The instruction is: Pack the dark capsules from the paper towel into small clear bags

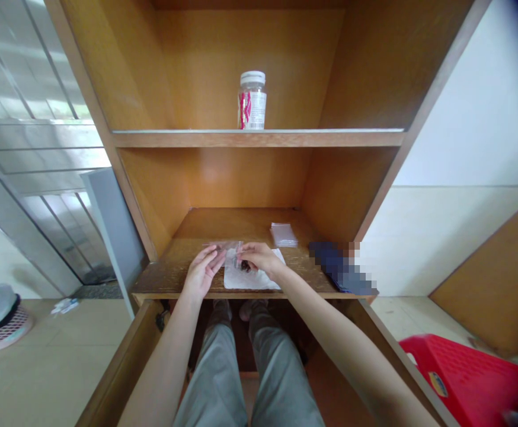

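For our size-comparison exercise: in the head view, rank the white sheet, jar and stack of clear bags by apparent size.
1. white sheet
2. white-capped jar
3. stack of clear bags
The jar stands farther off, so real sizes are unsure.

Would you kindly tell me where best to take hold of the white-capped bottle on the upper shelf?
Grip the white-capped bottle around its round body, below the cap, coming from the front. It stands upright near the front edge of the upper shelf; cabinet walls close the back and sides.
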A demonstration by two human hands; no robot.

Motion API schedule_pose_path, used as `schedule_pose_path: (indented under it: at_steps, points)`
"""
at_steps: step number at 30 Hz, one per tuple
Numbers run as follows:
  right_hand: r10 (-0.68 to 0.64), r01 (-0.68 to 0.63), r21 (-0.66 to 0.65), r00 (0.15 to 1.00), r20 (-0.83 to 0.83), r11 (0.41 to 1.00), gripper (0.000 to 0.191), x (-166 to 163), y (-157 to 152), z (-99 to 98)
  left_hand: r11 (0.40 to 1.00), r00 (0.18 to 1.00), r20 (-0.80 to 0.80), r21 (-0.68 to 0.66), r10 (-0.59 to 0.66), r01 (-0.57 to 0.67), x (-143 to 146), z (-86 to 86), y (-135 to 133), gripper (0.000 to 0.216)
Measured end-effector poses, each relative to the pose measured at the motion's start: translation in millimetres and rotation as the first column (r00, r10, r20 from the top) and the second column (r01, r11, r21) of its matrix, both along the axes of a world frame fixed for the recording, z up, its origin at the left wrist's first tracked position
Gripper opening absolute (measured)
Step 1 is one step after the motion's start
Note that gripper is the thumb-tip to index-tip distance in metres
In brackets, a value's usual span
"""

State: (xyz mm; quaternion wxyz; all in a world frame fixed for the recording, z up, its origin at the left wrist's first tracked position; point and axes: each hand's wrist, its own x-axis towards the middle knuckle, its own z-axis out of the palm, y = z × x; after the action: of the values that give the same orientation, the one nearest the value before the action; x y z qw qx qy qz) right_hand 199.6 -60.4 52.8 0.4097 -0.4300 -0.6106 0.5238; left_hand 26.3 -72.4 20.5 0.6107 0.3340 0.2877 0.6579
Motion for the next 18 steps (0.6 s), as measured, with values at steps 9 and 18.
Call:
schedule_pose_path:
  at_steps: [9,18]
  points:
    - [-0.424,0.151,0.695,0.873,0.240,0.703,0.011,-19.2,2.8,3.9,0.995,0.989,-0.110,-0.032,-0.102,0.099,3.9,2.8,-4.4,0.019]
    - [-0.421,-0.118,0.734,0.754,0.504,0.669,0.017,-36.0,-9.4,6.2,0.998,0.989,-0.132,-0.005,-0.063,0.063,4.0,-2.1,-0.8,0.013]
